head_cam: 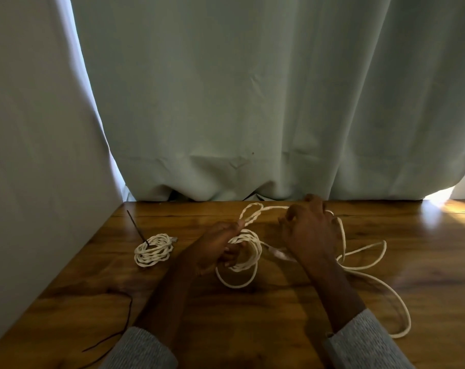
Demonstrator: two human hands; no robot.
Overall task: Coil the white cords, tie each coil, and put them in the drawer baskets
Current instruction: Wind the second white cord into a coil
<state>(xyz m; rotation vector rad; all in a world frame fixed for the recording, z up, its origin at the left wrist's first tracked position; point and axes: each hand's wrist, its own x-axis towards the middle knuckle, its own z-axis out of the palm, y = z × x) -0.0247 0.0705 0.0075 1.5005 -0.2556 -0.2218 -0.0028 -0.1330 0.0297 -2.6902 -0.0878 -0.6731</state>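
We're looking down on a wooden bench [279, 315] with both hands at work, set a little apart from each other. The left hand [220, 249] has its fingers curled through a half-made coil [246, 250] of white cord, gripping the loops just above the wood, with one larger loop sagging down onto the bench below the hand. From that grip a twisted doubled strand [250, 215] rises toward the far edge and bends right, straight into the right hand [309, 230]. That hand is raised, fingers bent, pinching the cord near its fingertips. Beyond and beneath the right wrist, the loose cord [372, 278] trails off to the right in wide, slack curves across the wood, one long loop reaching down toward the grey sleeve [364, 342] at the near edge.

Over on the left sits a finished coil [153, 250], a small neat bundle lying flat on the bench, well apart from the hands. A thin dark strand [136, 225] sticks up out of it at an angle. Another thin dark thread [127, 315] lies along the near left of the bench. A pale green curtain [252, 102] hangs behind, its hem bunched at the far edge of the bench, with sunlight spilling onto the wood at far right.
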